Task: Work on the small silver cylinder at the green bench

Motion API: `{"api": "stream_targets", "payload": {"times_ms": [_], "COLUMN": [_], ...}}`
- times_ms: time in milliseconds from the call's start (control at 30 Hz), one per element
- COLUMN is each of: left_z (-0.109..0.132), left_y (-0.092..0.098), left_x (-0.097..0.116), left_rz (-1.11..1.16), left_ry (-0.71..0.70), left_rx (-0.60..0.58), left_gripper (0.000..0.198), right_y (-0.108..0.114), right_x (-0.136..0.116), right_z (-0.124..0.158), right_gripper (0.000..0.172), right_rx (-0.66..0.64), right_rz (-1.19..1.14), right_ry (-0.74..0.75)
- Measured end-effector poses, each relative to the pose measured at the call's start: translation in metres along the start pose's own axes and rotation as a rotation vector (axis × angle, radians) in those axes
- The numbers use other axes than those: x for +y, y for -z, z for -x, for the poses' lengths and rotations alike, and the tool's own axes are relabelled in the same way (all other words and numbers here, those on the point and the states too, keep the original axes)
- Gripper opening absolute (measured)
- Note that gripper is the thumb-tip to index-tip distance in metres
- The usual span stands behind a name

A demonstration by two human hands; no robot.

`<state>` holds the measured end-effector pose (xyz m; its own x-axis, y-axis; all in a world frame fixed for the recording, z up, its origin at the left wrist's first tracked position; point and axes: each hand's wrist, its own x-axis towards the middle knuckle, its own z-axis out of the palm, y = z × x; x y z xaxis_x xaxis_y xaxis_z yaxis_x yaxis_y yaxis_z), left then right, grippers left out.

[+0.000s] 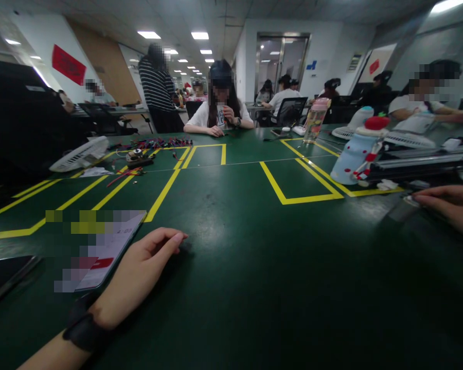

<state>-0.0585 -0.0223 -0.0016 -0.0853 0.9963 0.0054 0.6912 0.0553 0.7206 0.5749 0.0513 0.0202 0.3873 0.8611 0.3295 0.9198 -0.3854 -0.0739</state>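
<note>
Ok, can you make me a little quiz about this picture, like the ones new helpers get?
1. What lies right beside the left hand?
A. a phone
B. a fan
C. a book

2. True or false: the tape lines on the green table are red.

3. What colour is the lid of the clear bottle at the far side of the table?

Key
1. A
2. False, they are yellow.
3. Pink
</note>
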Motion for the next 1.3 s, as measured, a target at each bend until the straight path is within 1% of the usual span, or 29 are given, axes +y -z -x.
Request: {"api": "stream_targets", "payload": {"times_ms": [67, 100, 200, 267, 367, 433, 567, 633, 667, 733, 833, 900, 967, 1167, 1300], "left_z": [0.0, 0.0, 0.001, 0.0, 0.0, 0.0, 0.0, 0.001, 0.001, 0.001, 0.001, 0.001, 0.001, 0.002, 0.002], "left_y": [0.0, 0.001, 0.001, 0.001, 0.001, 0.001, 0.001, 0.001, 0.002, 0.002, 0.002, 0.001, 0.001, 0.002, 0.002], "left_x": [-0.002, -0.002, -0.003, -0.003, -0.004, -0.005, -0.004, -0.003, -0.002, -0.002, -0.002, -0.002, -0.002, -0.002, -0.001], "left_rz": [-0.006, -0.002, 0.0, -0.002, 0.001, 0.005, 0.018, 0.02, 0.019, 0.016, 0.002, -0.007, -0.006, -0.009, -0.011], "left_ry": [0.003, 0.0, -0.006, -0.008, -0.024, -0.035, -0.034, -0.031, -0.029, -0.026, -0.021, -0.015, -0.007, -0.011, -0.023], "left_rx": [-0.004, -0.005, -0.004, -0.002, -0.001, 0.002, -0.002, -0.005, -0.005, -0.005, 0.001, 0.001, 0.003, 0.002, 0.004], "left_gripper": [0.041, 0.041, 0.04, 0.041, 0.04, 0.04, 0.038, 0.038, 0.038, 0.039, 0.039, 0.04, 0.04, 0.039, 0.038], "right_y": [-0.004, -0.004, 0.0, 0.006, 0.015, 0.023, 0.043, 0.048, 0.049, 0.044, 0.03, 0.02, 0.014, 0.009, 0.006], "right_x": [0.007, 0.006, -0.004, -0.009, -0.018, -0.03, -0.064, -0.075, -0.077, -0.07, -0.046, -0.031, -0.022, -0.016, -0.01], "right_z": [-0.003, -0.003, 0.002, 0.005, 0.011, 0.018, 0.037, 0.042, 0.043, 0.038, 0.025, 0.016, 0.011, 0.011, 0.009], "right_gripper": [0.056, 0.057, 0.055, 0.056, 0.057, 0.057, 0.051, 0.047, 0.045, 0.047, 0.054, 0.056, 0.055, 0.051, 0.052], "right_rx": [-0.071, -0.079, -0.021, -0.04, -0.102, -0.119, -0.162, -0.189, -0.196, -0.191, -0.164, -0.136, -0.101, -0.033, 0.014], "right_rz": [-0.008, -0.006, -0.004, -0.01, -0.054, -0.131, -0.391, -0.453, -0.431, -0.314, -0.143, -0.081, -0.036, 0.068, 0.062], "right_ry": [-0.062, -0.082, -0.087, -0.094, -0.119, -0.154, -0.314, -0.335, -0.321, -0.276, -0.205, -0.176, -0.151, -0.009, 0.025]}}
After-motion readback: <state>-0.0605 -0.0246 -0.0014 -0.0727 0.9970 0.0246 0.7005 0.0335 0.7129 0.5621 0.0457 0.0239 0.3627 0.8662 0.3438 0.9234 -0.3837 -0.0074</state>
